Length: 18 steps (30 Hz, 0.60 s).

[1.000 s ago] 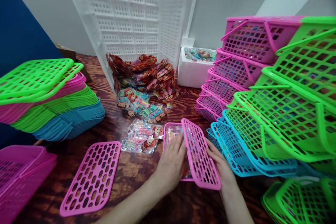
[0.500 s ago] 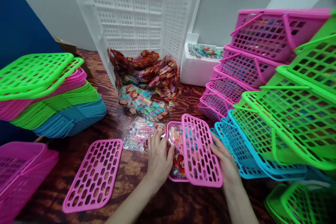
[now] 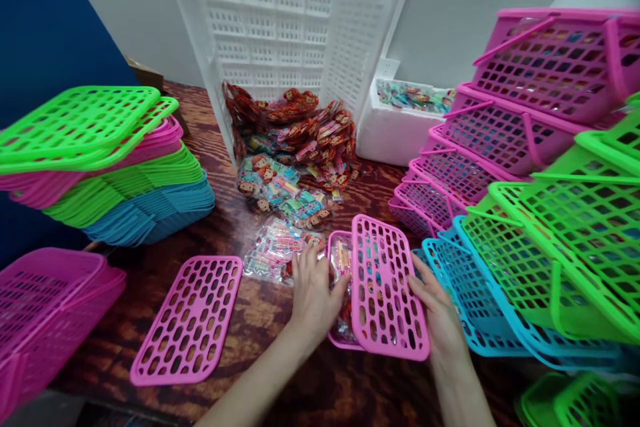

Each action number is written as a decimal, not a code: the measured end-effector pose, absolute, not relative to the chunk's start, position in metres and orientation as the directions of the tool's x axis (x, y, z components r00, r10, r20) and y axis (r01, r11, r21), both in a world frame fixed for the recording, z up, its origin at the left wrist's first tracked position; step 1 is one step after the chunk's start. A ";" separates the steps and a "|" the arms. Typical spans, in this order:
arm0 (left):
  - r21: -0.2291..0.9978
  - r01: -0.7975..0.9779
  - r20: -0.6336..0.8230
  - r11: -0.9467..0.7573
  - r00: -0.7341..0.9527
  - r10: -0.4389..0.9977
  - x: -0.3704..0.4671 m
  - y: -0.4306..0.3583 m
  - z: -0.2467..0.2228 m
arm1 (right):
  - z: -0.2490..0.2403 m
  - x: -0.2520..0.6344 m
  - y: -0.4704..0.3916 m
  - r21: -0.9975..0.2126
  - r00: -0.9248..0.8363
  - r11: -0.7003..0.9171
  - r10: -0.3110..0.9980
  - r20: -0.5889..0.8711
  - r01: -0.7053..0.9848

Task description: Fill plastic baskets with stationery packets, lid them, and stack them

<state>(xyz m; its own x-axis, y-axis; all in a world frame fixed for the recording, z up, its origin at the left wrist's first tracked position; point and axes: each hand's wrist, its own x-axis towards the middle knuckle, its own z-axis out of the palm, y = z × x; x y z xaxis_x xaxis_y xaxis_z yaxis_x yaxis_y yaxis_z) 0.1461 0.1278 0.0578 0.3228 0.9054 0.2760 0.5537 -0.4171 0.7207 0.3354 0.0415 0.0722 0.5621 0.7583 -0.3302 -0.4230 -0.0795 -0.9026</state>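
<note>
A pink basket (image 3: 333, 340) stands in front of me with bagged items (image 3: 344, 260) inside. A pink perforated lid (image 3: 387, 287) lies tilted over its right part, hiding much of the contents. My right hand (image 3: 440, 310) grips the lid's right edge, thumb on top. My left hand (image 3: 313, 297) rests at the basket's left rim, fingers spread and thumb reaching over the opening. Its fingertips are close to clear packets (image 3: 273, 250) on the table; whether they press on them I cannot tell. Another pink lid (image 3: 193, 320) lies flat to the left.
A white crate (image 3: 270, 27) on its side spills packets with red-haired figures (image 3: 305, 127). Behind is a white foam box (image 3: 390, 133). Stacked filled baskets (image 3: 530, 133) crowd the right. Stacked lids (image 3: 80, 127) and pink baskets (image 3: 50, 300) stand left.
The view has turned slightly left, so things sit further right. The held lid has shifted a little left over the basket, and my left thumb reaches further across the opening.
</note>
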 end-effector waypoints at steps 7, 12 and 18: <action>0.837 0.447 0.204 -0.316 0.281 0.938 0.141 0.128 0.046 | 0.062 0.342 0.048 -0.958 0.577 -0.229 0.766 -0.285 -0.170; 0.801 0.445 0.303 -0.401 0.276 0.912 0.138 0.127 0.037 | 0.043 0.350 0.049 -0.927 0.611 -0.292 0.786 -0.093 0.235; 0.558 0.611 0.292 -0.562 0.489 0.822 0.133 0.135 0.043 | 0.049 0.342 0.050 -0.759 0.544 -0.331 0.838 0.037 0.561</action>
<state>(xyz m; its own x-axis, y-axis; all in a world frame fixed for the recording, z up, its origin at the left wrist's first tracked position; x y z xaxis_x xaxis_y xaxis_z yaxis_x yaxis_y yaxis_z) 0.1332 0.1346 0.0426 0.4887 0.8220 0.2924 0.6107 -0.5616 0.5582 0.3421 0.0505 0.0490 0.5440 0.8383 0.0371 0.5612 -0.3306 -0.7588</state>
